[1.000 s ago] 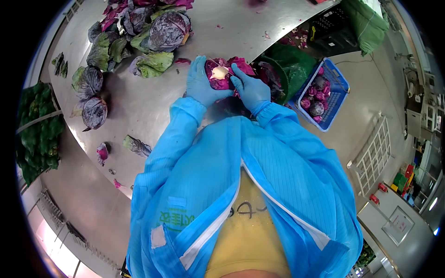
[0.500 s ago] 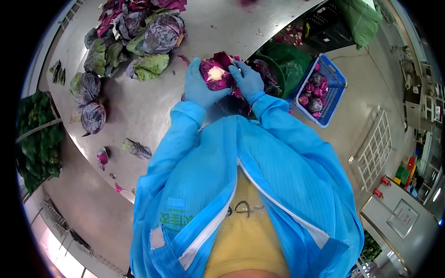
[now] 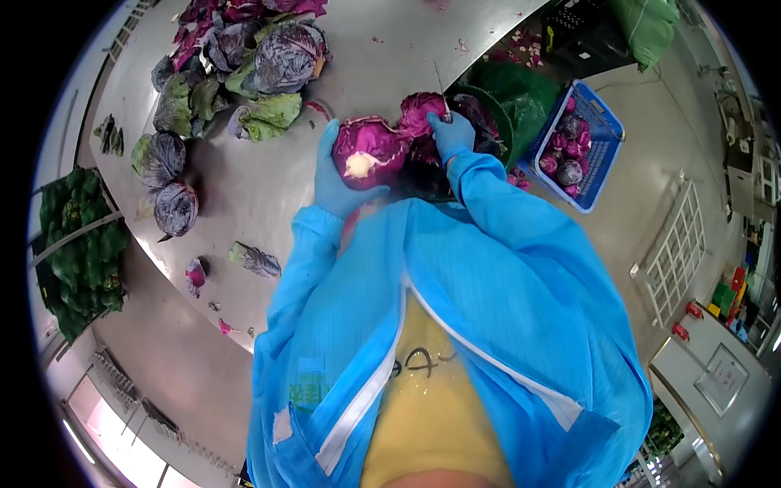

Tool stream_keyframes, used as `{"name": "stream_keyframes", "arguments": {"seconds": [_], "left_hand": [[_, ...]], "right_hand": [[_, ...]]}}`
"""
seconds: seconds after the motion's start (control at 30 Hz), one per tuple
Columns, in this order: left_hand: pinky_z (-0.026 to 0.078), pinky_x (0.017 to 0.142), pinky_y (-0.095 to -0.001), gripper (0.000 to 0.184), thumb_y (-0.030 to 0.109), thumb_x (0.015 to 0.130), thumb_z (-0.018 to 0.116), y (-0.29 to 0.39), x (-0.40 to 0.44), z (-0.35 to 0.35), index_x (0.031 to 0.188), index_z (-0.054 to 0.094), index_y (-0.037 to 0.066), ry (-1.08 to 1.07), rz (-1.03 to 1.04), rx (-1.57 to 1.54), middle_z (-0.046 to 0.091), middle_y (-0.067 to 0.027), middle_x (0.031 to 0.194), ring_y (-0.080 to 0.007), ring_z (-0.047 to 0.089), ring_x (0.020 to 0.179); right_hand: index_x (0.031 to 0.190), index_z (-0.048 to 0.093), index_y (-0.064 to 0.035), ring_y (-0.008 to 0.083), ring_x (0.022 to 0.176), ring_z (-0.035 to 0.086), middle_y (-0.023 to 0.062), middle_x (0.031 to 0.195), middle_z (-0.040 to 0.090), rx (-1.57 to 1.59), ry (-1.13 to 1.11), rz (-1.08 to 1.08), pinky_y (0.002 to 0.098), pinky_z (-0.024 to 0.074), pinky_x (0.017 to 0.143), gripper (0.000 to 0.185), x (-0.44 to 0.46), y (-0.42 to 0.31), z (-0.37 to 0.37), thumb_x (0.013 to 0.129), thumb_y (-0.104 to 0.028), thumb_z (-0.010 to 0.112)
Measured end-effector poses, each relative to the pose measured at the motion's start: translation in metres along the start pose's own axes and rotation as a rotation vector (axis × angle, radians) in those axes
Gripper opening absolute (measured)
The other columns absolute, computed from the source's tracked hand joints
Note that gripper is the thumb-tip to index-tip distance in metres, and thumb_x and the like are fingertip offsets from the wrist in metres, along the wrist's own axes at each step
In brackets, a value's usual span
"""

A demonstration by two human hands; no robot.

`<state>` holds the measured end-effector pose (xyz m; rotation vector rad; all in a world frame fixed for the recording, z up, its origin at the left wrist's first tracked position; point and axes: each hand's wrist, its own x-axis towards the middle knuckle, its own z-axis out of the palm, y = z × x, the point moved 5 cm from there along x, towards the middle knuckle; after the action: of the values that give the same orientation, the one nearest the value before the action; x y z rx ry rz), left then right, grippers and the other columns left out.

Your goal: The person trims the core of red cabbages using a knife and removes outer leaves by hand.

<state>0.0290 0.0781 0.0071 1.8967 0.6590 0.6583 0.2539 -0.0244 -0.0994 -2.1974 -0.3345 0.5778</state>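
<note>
A red cabbage [image 3: 370, 150] with a pale cut stem end rests in my left hand [image 3: 335, 180], whose gloved fingers wrap round its left side and underside. To its right, my right hand [image 3: 452, 134] is closed on a purple cabbage leaf [image 3: 423, 112], pulled out from the head. A thin knife [image 3: 440, 81] also sticks up from that hand, blade pointing away from me; its grip is mostly hidden. Below the hands, a dark container with purple leaves [image 3: 423, 167] is partly covered by them.
Untrimmed cabbages [image 3: 289, 57] and loose leaves lie on the metal table [image 3: 236, 187] to the left. At right stand a green-lined bin [image 3: 521, 102], a blue basket [image 3: 604, 154] of trimmed cabbages and a black crate [image 3: 582, 37]. Green net sacks [image 3: 81, 244] are at far left.
My right hand has moved right and away from the cabbage, drawing a leaf outward. The cabbage in my left hand has shifted slightly down and left, and the knife blade now shows.
</note>
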Motion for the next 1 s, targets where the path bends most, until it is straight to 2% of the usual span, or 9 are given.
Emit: {"name": "stream_keyframes", "arguments": {"seconds": [0.13,0.2,0.27,0.33,0.47,0.53,0.67,0.83,1.0], "left_hand": [[0.029,0.111,-0.0413,0.12,0.027,0.045,0.091,-0.005,-0.011,-0.015,0.143,0.025,0.005,0.021,-0.03,0.184,0.028,-0.0193,0.143,-0.0347,0.029,0.134],[0.029,0.11,-0.0432,0.116,0.038,0.049,0.089,0.0,-0.014,-0.014,0.142,0.028,0.009,0.038,-0.002,0.337,0.026,-0.0228,0.143,-0.0378,0.026,0.134],[0.03,0.108,-0.0454,0.109,0.045,0.051,0.087,-0.008,-0.016,-0.007,0.14,0.034,0.011,0.242,-0.377,0.266,0.025,-0.0243,0.143,-0.0392,0.023,0.135],[0.031,0.105,-0.0475,0.097,0.049,0.056,0.084,-0.003,-0.012,-0.001,0.135,0.041,0.012,0.297,-0.456,0.378,0.025,-0.0246,0.142,-0.0399,0.024,0.134],[0.031,0.104,-0.046,0.092,0.043,0.063,0.084,-0.005,-0.012,-0.01,0.135,0.038,0.01,0.364,-0.257,0.453,0.034,-0.0241,0.133,-0.0383,0.035,0.125],[0.041,0.096,-0.0422,0.098,0.036,0.064,0.084,-0.039,-0.029,-0.018,0.14,0.026,0.012,0.508,-0.471,-0.19,0.033,-0.0232,0.133,-0.0331,0.042,0.119],[0.049,0.086,-0.0437,0.088,0.028,0.071,0.08,-0.031,-0.042,-0.01,0.138,0.025,0.012,0.329,-0.901,-0.717,0.037,-0.0146,0.132,-0.029,0.048,0.112],[0.053,0.082,-0.0496,0.061,0.017,0.078,0.07,-0.046,-0.046,-0.017,0.13,0.038,0.015,0.336,-0.759,-0.948,0.049,-0.0129,0.124,-0.0319,0.054,0.111],[0.053,0.083,-0.0508,0.062,0.015,0.078,0.07,-0.046,-0.04,-0.016,0.131,0.038,0.013,0.386,-0.781,-1.017,0.049,-0.0133,0.124,-0.0329,0.056,0.108]], "right_hand": [[0.089,0.065,-0.0012,0.0164,0.056,0.055,0.0062,0.066,0.062,0.042,-0.03,0.021,0.0334,0.045,0.058,0.03,-0.003,-0.006,-0.002,0.082,-0.03,0.07],[0.091,0.064,-0.0027,0.0372,0.079,0.062,0.0181,0.083,0.066,0.084,-0.032,-0.016,0.0417,0.048,0.069,0.04,-0.017,-0.016,-0.007,0.079,-0.04,0.068],[0.091,0.064,-0.0036,0.036,0.076,0.063,0.0171,0.081,0.065,0.102,-0.019,-0.068,0.0408,0.0481,0.067,0.039,-0.039,-0.041,-0.02,0.079,-0.04,0.068],[0.091,0.064,-0.0045,0.0343,0.073,0.063,0.0162,0.078,0.065,0.246,-0.123,-0.108,0.0398,0.0482,0.066,0.04,-0.06,-0.057,-0.022,0.078,-0.042,0.07],[0.091,0.064,-0.0007,0.0083,0.055,0.05,0.0004,0.065,0.057,0.552,-0.067,-0.041,0.0278,0.0425,0.052,0.025,-0.056,-0.038,-0.025,0.082,-0.022,0.072],[0.093,0.064,0.0002,0.0078,0.053,0.05,-0.0006,0.065,0.057,0.5,-0.023,0.156,0.0261,0.0412,0.05,0.022,-0.049,-0.019,-0.023,0.084,-0.019,0.071],[0.093,0.063,0.0019,0.0133,0.053,0.055,0.0056,0.061,0.059,0.475,-0.011,0.255,0.0307,0.0436,0.052,0.028,-0.032,0.015,-0.002,0.082,-0.023,0.072],[0.101,0.062,0.0014,0.0176,0.059,0.061,0.0101,0.071,0.065,0.225,0.013,0.228,0.0337,0.0477,0.059,0.04,0.011,0.04,-0.02,0.078,-0.029,0.074],[0.126,0.051,-0.003,0.0168,0.068,0.063,0.0096,0.081,0.067,0.276,0.14,-0.026,0.0315,0.0505,0.066,0.063,-0.019,0.0,-0.043,0.076,-0.032,0.077]]}}
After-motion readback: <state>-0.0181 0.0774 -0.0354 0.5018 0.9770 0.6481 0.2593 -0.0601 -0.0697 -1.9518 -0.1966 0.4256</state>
